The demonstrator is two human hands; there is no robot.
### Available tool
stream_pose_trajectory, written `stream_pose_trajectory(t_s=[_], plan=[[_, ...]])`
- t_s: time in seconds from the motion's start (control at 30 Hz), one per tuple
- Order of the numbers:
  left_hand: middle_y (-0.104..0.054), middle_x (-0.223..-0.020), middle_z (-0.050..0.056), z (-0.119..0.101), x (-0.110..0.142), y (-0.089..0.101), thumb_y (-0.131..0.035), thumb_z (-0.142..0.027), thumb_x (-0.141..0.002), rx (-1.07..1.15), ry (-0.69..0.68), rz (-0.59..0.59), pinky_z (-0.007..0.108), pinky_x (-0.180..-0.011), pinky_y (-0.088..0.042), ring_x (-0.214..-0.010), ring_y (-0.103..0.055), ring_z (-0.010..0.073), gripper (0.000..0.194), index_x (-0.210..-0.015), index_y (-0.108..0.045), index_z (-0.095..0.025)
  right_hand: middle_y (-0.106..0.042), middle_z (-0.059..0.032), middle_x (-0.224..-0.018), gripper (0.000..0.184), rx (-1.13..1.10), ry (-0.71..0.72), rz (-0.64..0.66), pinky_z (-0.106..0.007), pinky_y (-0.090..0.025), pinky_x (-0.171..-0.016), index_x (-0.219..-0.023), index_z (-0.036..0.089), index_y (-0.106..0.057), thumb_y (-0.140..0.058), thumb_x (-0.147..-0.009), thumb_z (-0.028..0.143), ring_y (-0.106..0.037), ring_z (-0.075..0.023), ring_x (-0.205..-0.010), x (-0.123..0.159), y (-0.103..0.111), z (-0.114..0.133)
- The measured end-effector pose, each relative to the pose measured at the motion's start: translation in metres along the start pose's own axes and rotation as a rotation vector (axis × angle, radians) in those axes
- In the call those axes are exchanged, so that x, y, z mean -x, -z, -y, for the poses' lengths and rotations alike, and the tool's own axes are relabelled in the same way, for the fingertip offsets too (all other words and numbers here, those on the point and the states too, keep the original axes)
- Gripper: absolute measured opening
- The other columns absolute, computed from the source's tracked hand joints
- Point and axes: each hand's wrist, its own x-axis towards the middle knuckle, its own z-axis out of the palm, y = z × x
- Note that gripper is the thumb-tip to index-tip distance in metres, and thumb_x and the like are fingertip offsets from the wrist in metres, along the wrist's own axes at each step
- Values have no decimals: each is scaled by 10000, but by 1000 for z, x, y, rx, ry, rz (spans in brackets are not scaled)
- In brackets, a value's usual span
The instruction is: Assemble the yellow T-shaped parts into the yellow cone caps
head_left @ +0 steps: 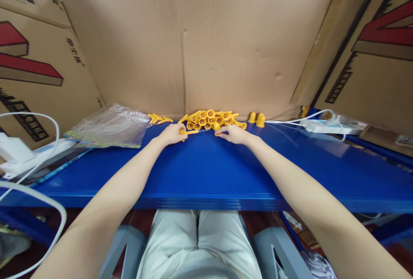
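Observation:
My left hand (pixel 173 135) is closed around a slim yellow plastic piece with a ridged shaft (pixel 190 132), which points right. The fingers of my right hand (pixel 232 134) are pinched together right beside a small yellow piece (pixel 217 126); what is between the fingertips is hidden. Just behind both hands lies a pile of yellow cup-shaped plastic pieces (pixel 210 114), most with their round openings toward me. Small shiny metal parts (pixel 204 130), too small to name, lie between the hands.
More slim yellow pieces (pixel 158 119) lie left of the pile, and two yellow caps (pixel 260 120) stand to its right. A clear plastic bag (pixel 109 126) is on the blue shelf (pixel 206 171). Cardboard (pixel 241 47) rises behind. Power strips with white cables (pixel 332 126) flank both sides.

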Motion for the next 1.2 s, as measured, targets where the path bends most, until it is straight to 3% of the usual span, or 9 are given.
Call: stream_pose_trajectory(t_s=[0.23, 0.43, 0.6, 0.73, 0.87, 1.0, 1.2], plan=[[-713, -710, 16, 1, -1, -2, -573, -299, -702, 9, -10, -29, 272, -646, -419, -692, -633, 190, 217, -887, -627, -198, -741, -17, -1038, 255, -40, 74, -20, -348, -512, -934, -959, 231, -763, -562, -842, 126, -686, -206, -989, -3, -4, -2], [-704, -678, 8, 2, -1, -4, -570, -300, -698, 40, -21, -25, 267, -642, -418, -668, -623, 180, 207, -874, -617, -200, -612, -27, -1305, 380, -135, 30, 97, -403, -383, -1103, -1223, 250, -669, -617, -847, 234, -553, -235, -1238, -1, -12, -11], [-700, -683, 14, 3, -2, -5, -578, -306, -688, 33, -25, -37, 269, -630, -410, -667, -618, 186, 200, -853, -622, -202, -540, -29, -1389, 449, -127, -29, 69, -469, -340, -1124, -1299, 285, -612, -621, -861, 385, -477, -270, -1310, -1, -18, -10], [-695, -699, 14, 4, -2, -5, -585, -314, -689, 24, -32, -53, 270, -629, -411, -677, -621, 188, 201, -852, -627, -204, -671, -37, -1220, 284, -64, 14, -15, -403, -432, -1045, -1127, 249, -715, -568, -885, 264, -605, -236, -1165, -3, -14, -3], [-687, -688, 9, 3, -1, -6, -580, -307, -696, 12, -35, -55, 265, -622, -414, -688, -629, 185, 190, -851, -624, -205, -743, -43, -967, 148, 31, -38, -65, -351, -502, -844, -878, 214, -745, -601, -842, 219, -680, -223, -912, -4, -6, 2], [-684, -679, 2, 3, -1, -6, -575, -304, -699, 7, -44, -43, 264, -615, -417, -664, -627, 176, 168, -832, -616, -210, -702, -29, -814, 35, 74, -101, -24, -274, -450, -670, -764, 191, -670, -645, -770, 166, -628, -174, -735, -3, -4, 5], [-683, -653, -9, 4, -2, -6, -577, -302, -693, 17, -57, -35, 256, -620, -425, -660, -633, 172, 165, -826, -609, -210, -612, -17, -819, 132, 78, -37, -124, -245, -370, -619, -838, 190, -535, -602, -750, 116, -528, -144, -687, 0, -6, 8]])
